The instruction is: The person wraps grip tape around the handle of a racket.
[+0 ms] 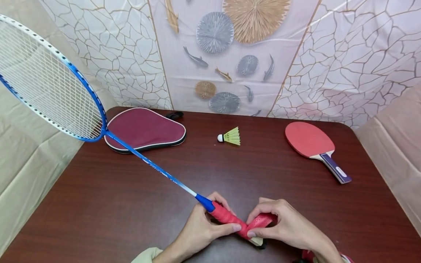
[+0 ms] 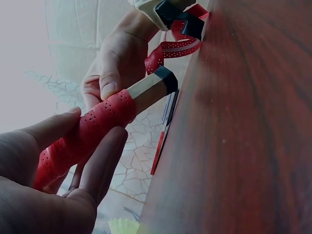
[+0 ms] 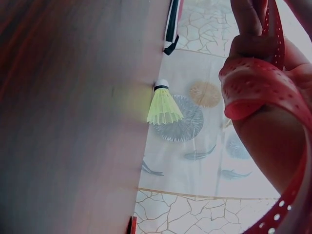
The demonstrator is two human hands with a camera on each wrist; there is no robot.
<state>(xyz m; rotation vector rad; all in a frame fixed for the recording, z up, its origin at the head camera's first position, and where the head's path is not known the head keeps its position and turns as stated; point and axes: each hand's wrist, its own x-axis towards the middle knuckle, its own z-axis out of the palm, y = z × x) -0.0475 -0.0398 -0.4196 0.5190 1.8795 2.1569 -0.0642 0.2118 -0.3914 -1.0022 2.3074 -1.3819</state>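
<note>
In head view I have racket (image 1: pixel 144 159) over table (image 1: pixel 131 204), long axis slanting from upper left to bare butt (image 1: pixel 256 241) at lower right. Left grip (image 1: pixel 198 228) clasps wrapped handle (image 1: pixel 225 215); right grip (image 1: pixel 289 223), nearer butt, pinches red tape (image 1: pixel 261 220) just beside it.

Racket (image 1: pixel 151 163), blue and white, strung in white, held aslant over the counter (image 1: pixel 125 212): head (image 1: pixel 49 80) at upper left, partly outside the head view; handle (image 2: pixel 146 94) at lower right. Tape (image 1: pixel 227 216), red and perforated, is wound in overlapping turns round most of the handle, leaving a short pale length bare before the black butt (image 2: pixel 168 79). The unwound part stands away from the last turn and trails in loose loops.
</note>
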